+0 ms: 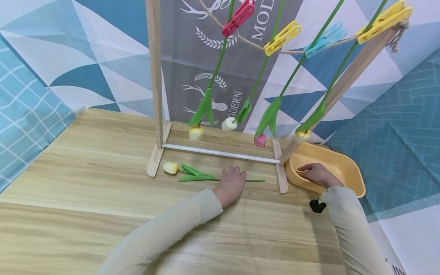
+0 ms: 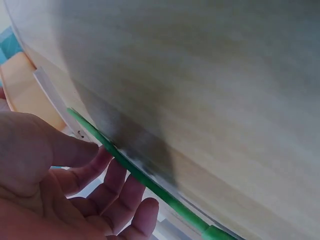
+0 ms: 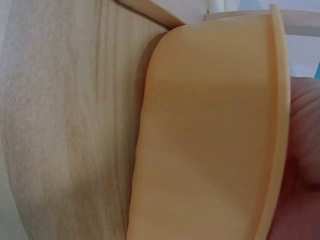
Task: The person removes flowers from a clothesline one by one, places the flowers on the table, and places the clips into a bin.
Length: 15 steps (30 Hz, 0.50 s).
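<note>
An artificial tulip (image 1: 170, 168) with a yellow-white bloom lies on the table, its bloom to the left. My left hand (image 1: 231, 185) holds its green stem (image 2: 150, 182) between thumb and curled fingers, seen close up in the left wrist view. My right hand (image 1: 319, 174) reaches into an orange basin (image 1: 357, 179). At its fingertips shows a thin yellow piece (image 1: 302, 171), apparently a clothespin, mostly hidden by the fingers. In the right wrist view the basin wall (image 3: 210, 125) covers most of the right hand (image 3: 305, 135).
A wooden rack (image 1: 156, 76) with a white crossbar (image 1: 220, 152) stands behind the tulip. Along its rope, a red clothespin (image 1: 238, 18), a yellow clothespin (image 1: 282, 38), a blue clothespin (image 1: 325, 40) and another yellow clothespin (image 1: 384, 21) hold tulips upside down. The basin sits beside the rack's right foot (image 1: 280, 168).
</note>
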Each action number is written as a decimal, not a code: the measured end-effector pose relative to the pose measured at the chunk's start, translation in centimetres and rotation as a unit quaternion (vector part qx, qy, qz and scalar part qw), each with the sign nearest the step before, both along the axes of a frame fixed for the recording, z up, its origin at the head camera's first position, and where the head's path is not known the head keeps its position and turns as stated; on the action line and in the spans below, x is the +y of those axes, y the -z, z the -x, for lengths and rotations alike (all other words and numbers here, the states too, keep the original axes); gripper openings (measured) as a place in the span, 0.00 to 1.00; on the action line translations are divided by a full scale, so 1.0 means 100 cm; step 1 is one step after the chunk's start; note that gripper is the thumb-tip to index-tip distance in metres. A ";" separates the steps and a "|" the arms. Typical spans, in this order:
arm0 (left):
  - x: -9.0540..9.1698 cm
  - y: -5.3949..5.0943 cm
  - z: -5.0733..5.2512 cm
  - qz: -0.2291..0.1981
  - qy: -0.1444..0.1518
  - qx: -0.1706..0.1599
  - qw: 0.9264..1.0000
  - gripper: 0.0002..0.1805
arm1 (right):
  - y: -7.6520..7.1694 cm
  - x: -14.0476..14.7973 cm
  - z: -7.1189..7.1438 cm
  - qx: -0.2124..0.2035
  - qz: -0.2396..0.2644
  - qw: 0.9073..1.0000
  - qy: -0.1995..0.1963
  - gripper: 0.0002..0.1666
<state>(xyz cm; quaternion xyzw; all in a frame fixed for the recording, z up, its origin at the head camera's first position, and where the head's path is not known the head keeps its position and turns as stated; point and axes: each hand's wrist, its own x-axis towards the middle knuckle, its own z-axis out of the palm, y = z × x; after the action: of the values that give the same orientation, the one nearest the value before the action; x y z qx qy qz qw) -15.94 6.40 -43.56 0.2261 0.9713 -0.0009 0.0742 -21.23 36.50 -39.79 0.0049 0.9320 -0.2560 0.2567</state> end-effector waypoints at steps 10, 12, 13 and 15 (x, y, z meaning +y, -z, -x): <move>-0.003 -0.010 -0.003 0.015 0.006 0.002 1.000 0.15 | 0.003 -0.001 0.002 0.006 -0.047 0.999 -0.027 0.22; -0.004 -0.012 -0.004 0.018 0.009 0.002 1.000 0.15 | 0.002 -0.002 0.002 0.004 -0.048 0.998 -0.029 0.21; -0.005 -0.013 -0.004 0.022 0.009 0.004 1.000 0.16 | 0.001 -0.002 0.001 0.006 -0.047 0.998 -0.029 0.21; -0.008 -0.015 -0.004 0.032 0.008 0.010 0.999 0.15 | 0.001 -0.003 0.001 0.010 -0.044 0.999 -0.029 0.21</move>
<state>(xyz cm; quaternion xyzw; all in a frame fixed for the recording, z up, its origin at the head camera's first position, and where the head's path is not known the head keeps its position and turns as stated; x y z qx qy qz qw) -15.52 5.61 -42.09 0.2318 0.9695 -0.0346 0.0718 -21.30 36.19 -39.87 -0.0135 0.9447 -0.2068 0.2543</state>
